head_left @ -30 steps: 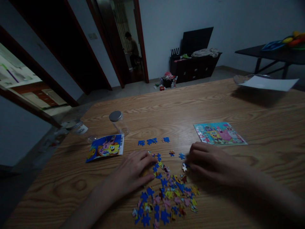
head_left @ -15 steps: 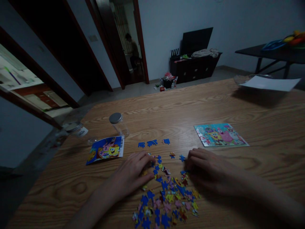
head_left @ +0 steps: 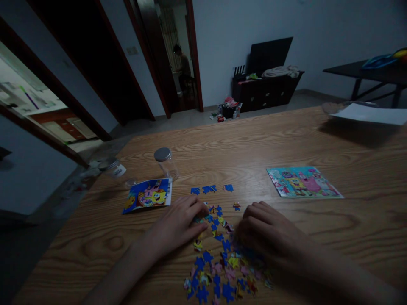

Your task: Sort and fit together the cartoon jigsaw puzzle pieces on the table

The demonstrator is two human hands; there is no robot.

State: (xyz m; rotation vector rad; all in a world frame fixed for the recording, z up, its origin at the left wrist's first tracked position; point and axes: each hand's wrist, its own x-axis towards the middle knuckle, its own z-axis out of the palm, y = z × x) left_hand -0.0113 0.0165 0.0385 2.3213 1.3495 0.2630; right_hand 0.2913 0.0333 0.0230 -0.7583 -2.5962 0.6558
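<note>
A pile of loose jigsaw puzzle pieces (head_left: 228,291), blue, yellow and pink, lies on the wooden table before me. My left hand (head_left: 184,218) rests at the pile's upper left edge, thumb and index finger apart, with small pieces beside the fingertips. Over the pile's right side my right hand (head_left: 269,231) is curled, its fingertips hidden; what they hold, if anything, does not show. Beyond the hands, blue pieces lie in a row: a left piece (head_left: 195,191), a wider middle part (head_left: 209,189) and a right piece (head_left: 228,187). A single brown-and-blue piece (head_left: 236,206) lies nearer the right hand.
A cartoon picture card (head_left: 149,195) lies left, a second picture card (head_left: 303,182) right. A lidded clear jar (head_left: 167,163) stands behind the left card, near another jar (head_left: 116,169). A white sheet (head_left: 370,113) rests at the far right. A person (head_left: 182,67) sits beyond the doorway.
My right hand has moved left and nearer to me, over the pile, covering the spot where a blue piece lay. The left hand has barely moved. The view has shifted slightly left.
</note>
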